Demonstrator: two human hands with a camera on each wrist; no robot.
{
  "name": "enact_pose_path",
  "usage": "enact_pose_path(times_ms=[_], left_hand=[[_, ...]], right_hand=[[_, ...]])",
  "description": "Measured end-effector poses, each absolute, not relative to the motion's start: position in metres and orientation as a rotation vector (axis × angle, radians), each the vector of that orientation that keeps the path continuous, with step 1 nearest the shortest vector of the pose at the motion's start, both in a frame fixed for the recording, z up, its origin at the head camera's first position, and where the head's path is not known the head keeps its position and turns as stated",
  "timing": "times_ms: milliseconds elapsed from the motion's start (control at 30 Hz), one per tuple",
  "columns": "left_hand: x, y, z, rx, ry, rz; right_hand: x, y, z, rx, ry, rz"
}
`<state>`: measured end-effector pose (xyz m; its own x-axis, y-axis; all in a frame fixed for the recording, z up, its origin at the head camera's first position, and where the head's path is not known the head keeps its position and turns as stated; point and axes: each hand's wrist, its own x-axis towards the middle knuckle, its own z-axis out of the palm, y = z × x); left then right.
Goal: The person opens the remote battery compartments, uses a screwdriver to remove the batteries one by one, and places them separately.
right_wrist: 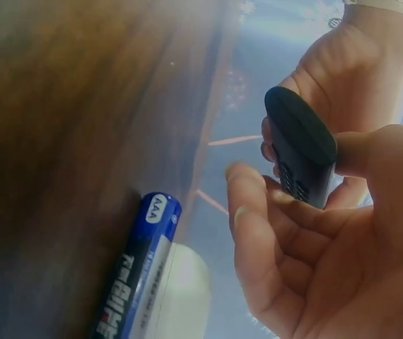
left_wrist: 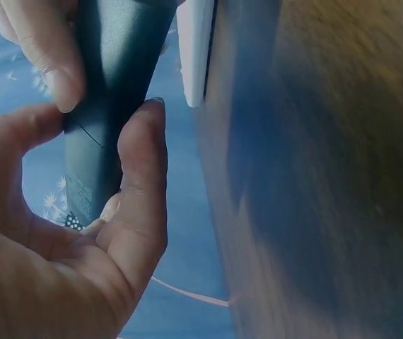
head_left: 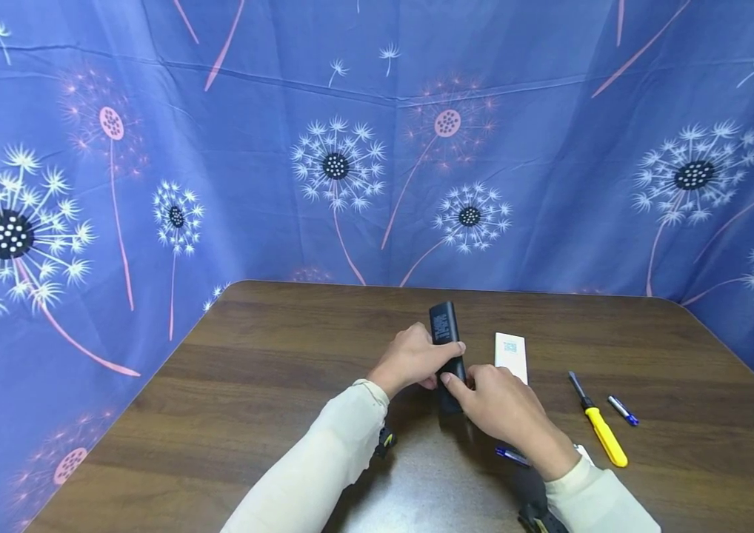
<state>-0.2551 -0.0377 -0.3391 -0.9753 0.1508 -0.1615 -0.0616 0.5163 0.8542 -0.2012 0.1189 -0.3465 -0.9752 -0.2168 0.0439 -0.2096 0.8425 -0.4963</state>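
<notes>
Both hands hold a black remote control [head_left: 445, 326] above the table, its labelled back toward the head camera and its long side slanting upward. My left hand [head_left: 413, 357] pinches it around the middle, thumb across the back. Lower down, my right hand [head_left: 500, 400] grips it with the thumb on its near edge. In the left wrist view, a thin seam crosses the remote's back [left_wrist: 99, 113] between the two hands. Rows of small buttons show on the remote's front [right_wrist: 297, 185] in the right wrist view. Under the right forearm lies a blue AAA battery [head_left: 512, 455].
On the brown table [head_left: 250, 385], a white flat item [head_left: 511, 352] with a printed code lies behind the right hand. A yellow-handled screwdriver [head_left: 600, 429] and another battery [head_left: 623, 410] lie to the right. Blue dandelion-patterned cloth [head_left: 250, 148] hangs behind the table.
</notes>
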Motion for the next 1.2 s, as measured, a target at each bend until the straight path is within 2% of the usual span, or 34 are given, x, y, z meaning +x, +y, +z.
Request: enact_pose_path(times_ms=[533,1200], left_hand=[[-0.262,-0.031,-0.349,0.124,2.428,1.703],[-0.285,-0.021,-0.359,-0.154,1.949,2.179]], right_hand=[[-0.209,0.125,-0.345,-0.197,2.736,-1.273],[-0.207,0.125,-0.336,-0.144,2.62,-1.514]])
